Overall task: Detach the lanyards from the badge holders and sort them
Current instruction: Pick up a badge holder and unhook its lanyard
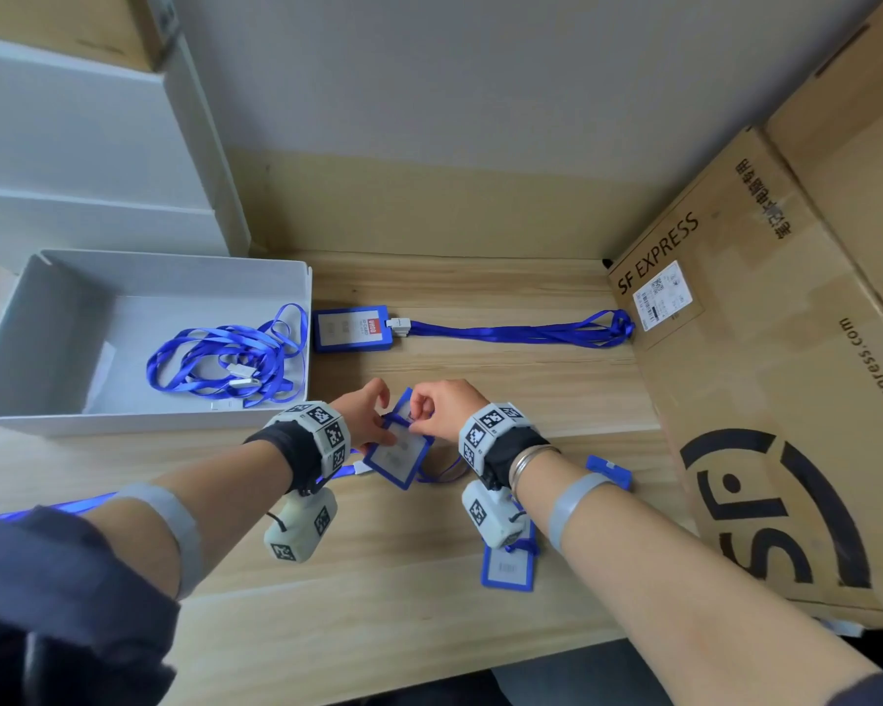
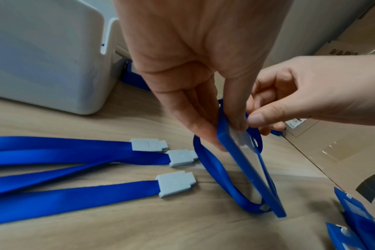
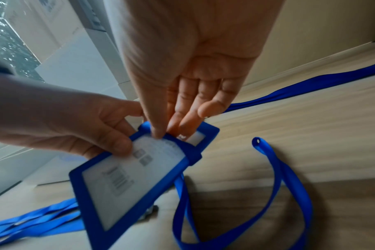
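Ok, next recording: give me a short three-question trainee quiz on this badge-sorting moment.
1. True or false: the badge holder at the far side of the table still has its lanyard attached.
2. Where do the loose lanyards lie? A) in the grey bin B) on the cardboard box C) on the shelf
3. Fill in: both the left hand and right hand grip the same ____.

Key: 1 true; 2 A; 3 badge holder in hand.
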